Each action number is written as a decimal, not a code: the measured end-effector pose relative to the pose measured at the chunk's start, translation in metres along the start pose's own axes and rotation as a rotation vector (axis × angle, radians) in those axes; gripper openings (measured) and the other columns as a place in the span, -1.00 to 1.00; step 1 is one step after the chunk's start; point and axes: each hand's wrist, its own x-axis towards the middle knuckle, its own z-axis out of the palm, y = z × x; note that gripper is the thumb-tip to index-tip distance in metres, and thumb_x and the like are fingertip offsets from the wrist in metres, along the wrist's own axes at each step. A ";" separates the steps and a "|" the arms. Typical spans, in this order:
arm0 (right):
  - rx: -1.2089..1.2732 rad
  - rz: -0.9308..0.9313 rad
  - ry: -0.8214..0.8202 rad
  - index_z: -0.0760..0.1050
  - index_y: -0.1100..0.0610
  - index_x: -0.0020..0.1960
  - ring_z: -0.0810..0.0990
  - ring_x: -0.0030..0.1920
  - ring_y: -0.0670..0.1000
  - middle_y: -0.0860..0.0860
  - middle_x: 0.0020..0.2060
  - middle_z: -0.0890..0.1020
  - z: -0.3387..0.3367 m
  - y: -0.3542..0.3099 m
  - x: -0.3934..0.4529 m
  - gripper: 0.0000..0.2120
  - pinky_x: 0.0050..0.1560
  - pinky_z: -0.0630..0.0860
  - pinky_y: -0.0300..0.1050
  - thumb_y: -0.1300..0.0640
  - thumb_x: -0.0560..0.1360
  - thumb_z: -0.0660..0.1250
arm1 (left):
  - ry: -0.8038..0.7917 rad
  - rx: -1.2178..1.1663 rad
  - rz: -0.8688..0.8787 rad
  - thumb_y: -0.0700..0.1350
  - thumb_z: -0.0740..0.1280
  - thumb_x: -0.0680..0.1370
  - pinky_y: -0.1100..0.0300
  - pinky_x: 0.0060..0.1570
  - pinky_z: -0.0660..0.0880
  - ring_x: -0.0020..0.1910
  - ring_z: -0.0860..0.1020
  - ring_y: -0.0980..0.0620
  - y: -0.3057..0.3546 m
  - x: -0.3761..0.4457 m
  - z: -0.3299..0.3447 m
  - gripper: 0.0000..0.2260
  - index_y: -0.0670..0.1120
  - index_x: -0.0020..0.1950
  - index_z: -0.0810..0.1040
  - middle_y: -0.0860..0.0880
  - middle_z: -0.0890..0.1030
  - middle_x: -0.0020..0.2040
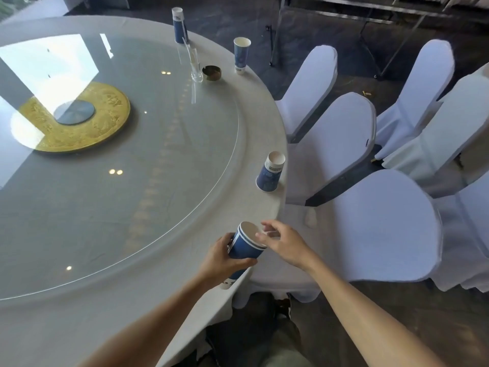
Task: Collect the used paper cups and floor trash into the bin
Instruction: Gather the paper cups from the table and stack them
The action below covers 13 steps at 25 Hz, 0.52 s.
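My left hand (pixel 225 256) grips a stack of blue paper cups (pixel 244 249), nested and tilted, over the near edge of the round table (pixel 246 144). Fingers of my right hand (pixel 281 241) touch the stack's white rim, apart and holding nothing. An upside-down blue cup (pixel 271 172) stands at the table's right edge. An upright blue cup (pixel 241 55) stands farther back. A taller stack of blue cups (pixel 179 25) stands at the far edge. No bin is in view.
A glass turntable (pixel 119 154) with a gold centre disc (pixel 76 117) covers most of the table. A clear glass (pixel 196 67) and a round ashtray (pixel 212 72) sit near the far cups. White-covered chairs (pixel 383 221) crowd the right side. Small yellow scraps (pixel 367 93) lie on the dark floor.
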 end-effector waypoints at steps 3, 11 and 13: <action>-0.290 -0.172 0.124 0.27 0.06 0.61 0.28 0.57 0.11 0.05 0.57 0.32 -0.043 -0.004 0.056 -0.30 0.51 0.28 0.01 -0.06 0.54 0.43 | 0.078 -0.034 -0.084 0.24 0.61 0.18 -0.12 0.11 0.63 0.06 0.68 -0.01 0.010 0.026 0.010 -0.31 0.07 0.24 0.56 0.01 0.68 0.08; -1.377 -0.572 0.000 -0.11 -0.11 0.68 -0.23 0.64 0.33 0.14 0.67 -0.23 -0.119 -0.032 0.211 -0.15 0.53 -0.07 0.51 0.14 0.55 0.29 | 0.253 -0.109 -0.281 0.26 0.59 0.17 -0.10 0.09 0.64 0.04 0.69 0.04 0.046 0.056 0.051 -0.35 0.15 0.21 0.56 0.06 0.69 0.07; -1.520 -0.567 -0.049 -0.07 -0.06 0.68 -0.20 0.65 0.30 0.13 0.68 -0.18 -0.121 -0.029 0.239 -0.19 0.52 -0.05 0.48 0.16 0.55 0.28 | 0.275 -0.095 -0.309 0.26 0.57 0.20 0.10 -0.01 0.62 0.05 0.67 0.10 0.057 0.058 0.060 -0.33 0.12 0.26 0.54 0.09 0.68 0.09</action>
